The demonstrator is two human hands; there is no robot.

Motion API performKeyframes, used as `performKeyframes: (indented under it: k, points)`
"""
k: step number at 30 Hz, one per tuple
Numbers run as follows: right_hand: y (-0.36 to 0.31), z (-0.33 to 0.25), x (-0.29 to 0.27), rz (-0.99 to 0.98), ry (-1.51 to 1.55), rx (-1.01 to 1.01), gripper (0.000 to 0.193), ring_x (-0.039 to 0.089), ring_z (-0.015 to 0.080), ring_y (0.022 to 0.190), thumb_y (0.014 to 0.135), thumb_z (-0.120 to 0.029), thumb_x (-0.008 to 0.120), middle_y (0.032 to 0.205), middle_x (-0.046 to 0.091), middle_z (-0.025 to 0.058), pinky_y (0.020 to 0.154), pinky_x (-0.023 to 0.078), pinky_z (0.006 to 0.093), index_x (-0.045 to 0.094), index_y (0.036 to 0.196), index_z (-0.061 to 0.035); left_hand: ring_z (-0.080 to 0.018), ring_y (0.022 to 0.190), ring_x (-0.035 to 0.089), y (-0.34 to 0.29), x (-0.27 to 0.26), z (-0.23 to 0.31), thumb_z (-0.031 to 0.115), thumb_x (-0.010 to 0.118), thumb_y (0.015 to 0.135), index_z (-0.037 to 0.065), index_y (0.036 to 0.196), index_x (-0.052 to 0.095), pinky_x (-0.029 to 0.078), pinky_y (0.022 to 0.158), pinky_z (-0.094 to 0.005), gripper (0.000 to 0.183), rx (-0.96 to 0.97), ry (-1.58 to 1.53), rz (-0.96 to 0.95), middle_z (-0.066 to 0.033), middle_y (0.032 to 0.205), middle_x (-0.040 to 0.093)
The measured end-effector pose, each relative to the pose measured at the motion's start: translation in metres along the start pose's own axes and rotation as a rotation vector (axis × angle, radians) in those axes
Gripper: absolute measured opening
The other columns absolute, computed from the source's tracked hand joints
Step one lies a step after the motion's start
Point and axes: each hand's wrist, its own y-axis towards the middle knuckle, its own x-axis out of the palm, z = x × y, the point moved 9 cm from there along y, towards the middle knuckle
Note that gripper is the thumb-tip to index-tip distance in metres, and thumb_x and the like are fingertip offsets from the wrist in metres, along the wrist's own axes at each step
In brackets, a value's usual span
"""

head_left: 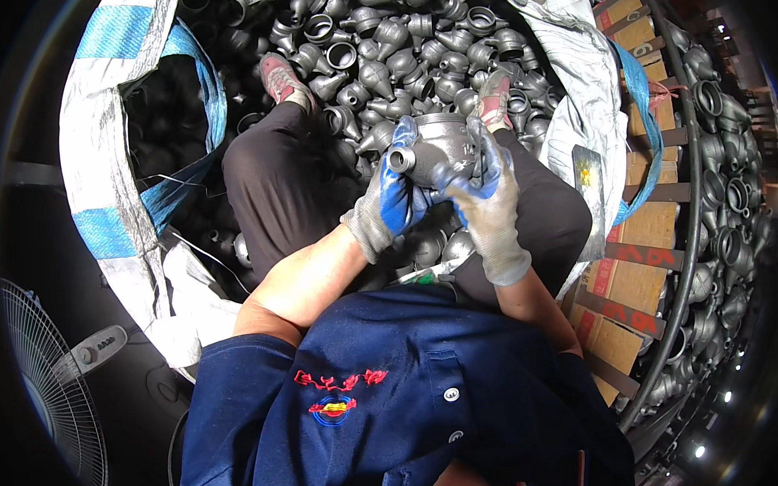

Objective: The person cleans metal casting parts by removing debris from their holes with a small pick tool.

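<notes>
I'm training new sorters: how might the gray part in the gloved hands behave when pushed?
The gray part is probably stiff, showing no visible dent where the left hand grips it. Its rounded body would likely roll, and the spout jutting from one side could make it veer.

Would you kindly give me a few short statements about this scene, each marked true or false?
1. The left hand holds a grey part, with the right hand at its right side. True.
2. Both hands are bare. False: they wear gloves with blue on the fingers and palms.
3. Many similar grey parts lie inside the white sack. True.
4. The person's shirt is yellow. False: the shirt is dark blue.
5. A fan stands at the lower left of the picture. True.
</notes>
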Motion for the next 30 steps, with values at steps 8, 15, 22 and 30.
performKeyframes:
  k: [8,15,22,30]
  points:
    - [-0.006,0.008,-0.005,-0.049,-0.228,-0.01,0.068,0.058,0.0167,0.09,0.073,0.001,0.078,0.115,0.055,0.0107,0.08,0.052,0.0317,0.049,0.135,0.0001,-0.0268,0.108,0.063,0.0,-0.003,-0.002,0.052,0.042,0.099,0.007,0.129,0.05,0.054,0.092,-0.0459,0.054,-0.032,-0.196,-0.025,-0.0137,0.123,0.06]
    - [-0.006,0.015,-0.006,-0.017,-0.152,0.002,0.068,0.058,0.0145,0.091,0.073,-0.001,0.08,0.11,0.054,0.0085,0.08,0.05,0.028,0.051,0.134,0.0001,-0.0267,0.109,0.062,0.003,-0.015,0.0,0.053,0.043,0.098,0.008,0.13,0.05,0.054,0.092,-0.0466,0.056,0.045,0.034,0.075,-0.0134,0.124,0.06]
    - [-0.006,0.027,-0.002,-0.012,0.316,0.22,0.063,0.059,0.0143,0.105,0.08,0.008,0.069,0.124,0.055,0.0104,0.089,0.051,0.0274,0.045,0.138,-0.0001,-0.0276,0.108,0.063,0.001,-0.004,0.001,0.053,0.044,0.097,0.006,0.131,0.048,0.054,0.092,-0.0471,0.059,0.026,0.066,0.017,-0.0139,0.124,0.059]
    - [-0.006,0.027,-0.002,-0.016,0.553,0.27,0.043,0.059,0.0088,0.095,0.085,0.003,0.066,0.112,0.06,0.0082,0.08,0.05,0.0214,0.053,0.126,0.0018,-0.0283,0.11,0.062,0.0,-0.021,0.002,0.051,0.048,0.097,0.005,0.134,0.045,0.054,0.094,-0.047,0.06,0.049,0.187,0.194,-0.0152,0.126,0.058]
